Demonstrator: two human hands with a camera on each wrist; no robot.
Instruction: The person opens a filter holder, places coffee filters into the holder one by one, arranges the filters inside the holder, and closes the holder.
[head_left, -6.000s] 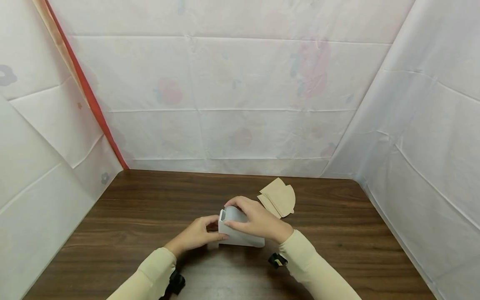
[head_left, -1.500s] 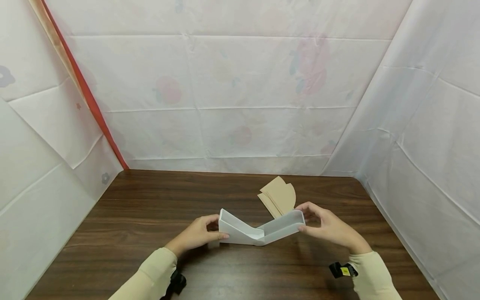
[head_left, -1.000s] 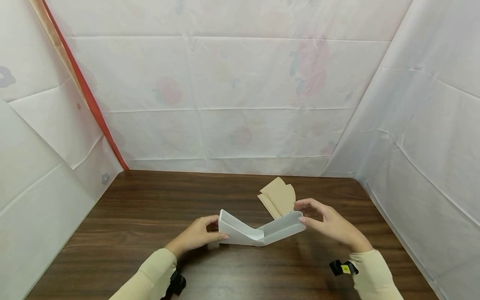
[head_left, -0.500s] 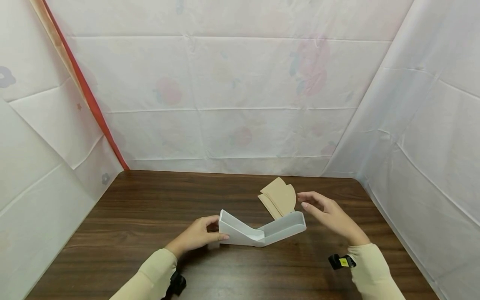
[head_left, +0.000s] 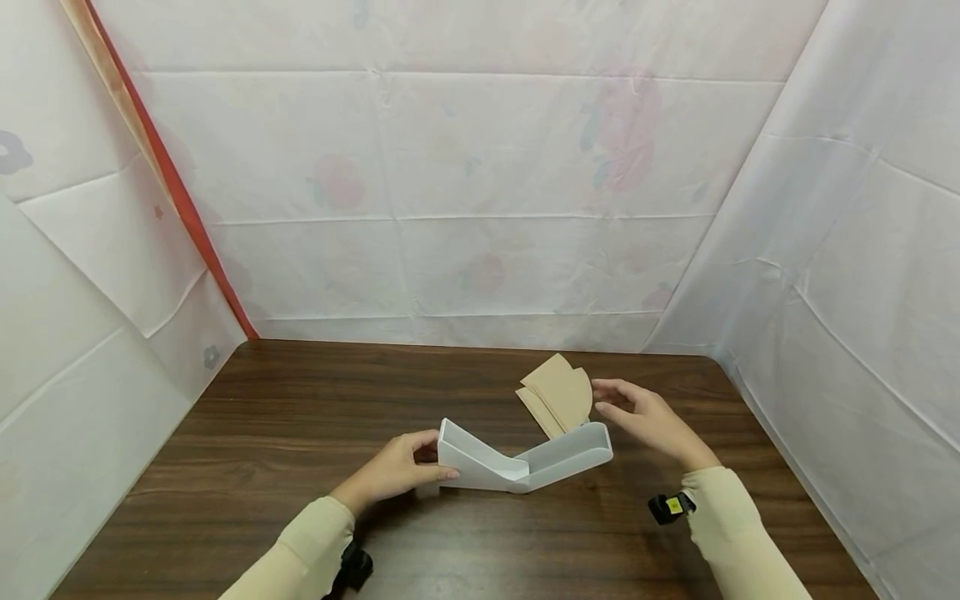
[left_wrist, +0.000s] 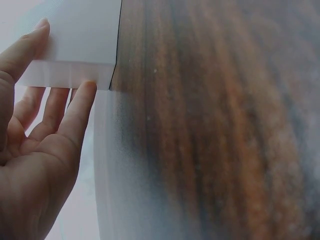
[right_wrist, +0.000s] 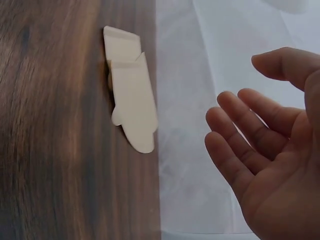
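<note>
A white case (head_left: 476, 468) with a hinged lid (head_left: 567, 457) lies spread in a V on the wooden table. My left hand (head_left: 393, 471) holds the case's left end, thumb on the front face and fingers at the end; the left wrist view shows the thumb and fingertips on the white case (left_wrist: 75, 37). Past the lid, my right hand (head_left: 648, 421) hovers with loosely bent fingers and nothing in them. Just left of its fingertips lie tan paper coffee filters (head_left: 561, 396), overlapping. In the right wrist view the filters (right_wrist: 134, 95) lie apart from the hand (right_wrist: 275, 155).
The dark wooden table (head_left: 322, 392) runs back to a pale patterned curtain (head_left: 480, 192). More of this sheeting rises at the left and right sides. The lid's raised end stands just in front of the filters.
The lid has swung out to the right from over the case. My right hand has let go of it and moved back toward the filters. The left hand keeps its place.
</note>
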